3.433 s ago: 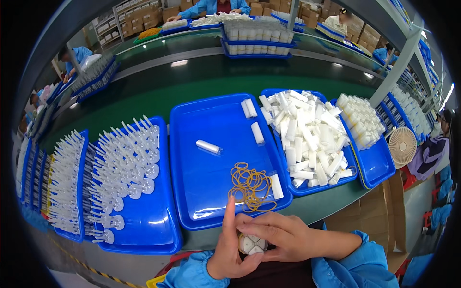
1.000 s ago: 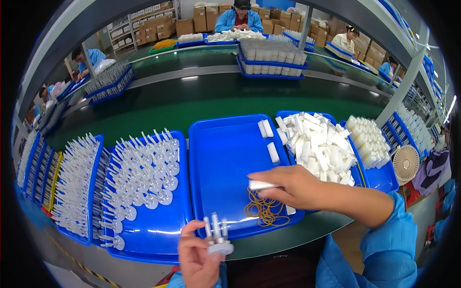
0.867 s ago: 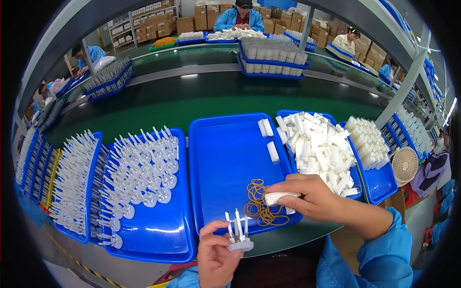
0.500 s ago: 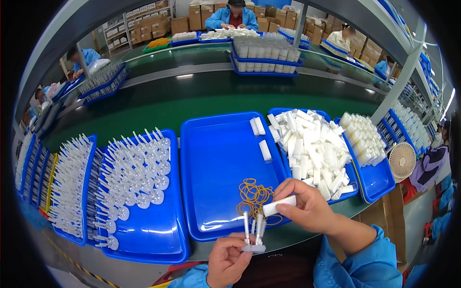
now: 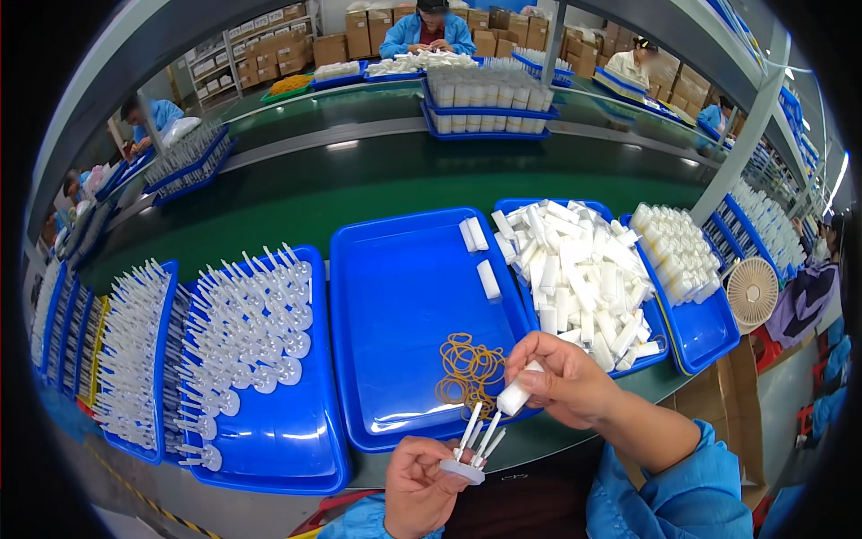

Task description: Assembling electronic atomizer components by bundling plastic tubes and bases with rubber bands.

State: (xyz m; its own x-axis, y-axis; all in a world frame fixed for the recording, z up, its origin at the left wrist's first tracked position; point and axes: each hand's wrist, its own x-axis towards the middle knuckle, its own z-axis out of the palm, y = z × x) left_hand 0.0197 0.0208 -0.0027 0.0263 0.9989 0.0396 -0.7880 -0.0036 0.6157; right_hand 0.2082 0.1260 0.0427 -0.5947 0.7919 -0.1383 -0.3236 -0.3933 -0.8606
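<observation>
Fingers (image 5: 537, 384) of the right hand (image 5: 567, 384) pinch a white tube (image 5: 516, 393), its lower end at the tip of one prong; whether it has slipped over the prong cannot be told. Fingers of the left hand (image 5: 420, 485) grip a round white base (image 5: 462, 471) with several thin prongs, tilted, just in front of the centre tray (image 5: 395, 296). Beneath lies a green table (image 5: 296, 198), its near edge curving past the person's lap.

The blue centre tray holds tangled tan rubber bands (image 5: 471, 370) and three white sleeves along its right side. The right tray (image 5: 505, 205) is heaped with white sleeves (image 5: 584, 278); next to it, another holds rows of clear cups (image 5: 675, 251). In the left tray (image 5: 278, 440), stemmed discs (image 5: 260, 346) crowd the upper part.

Farther out stand a round fan (image 5: 752, 292), stacked cup trays (image 5: 489, 103), a co-worker (image 5: 426, 36) in blue across the table, and cardboard boxes (image 5: 332, 49) behind.
</observation>
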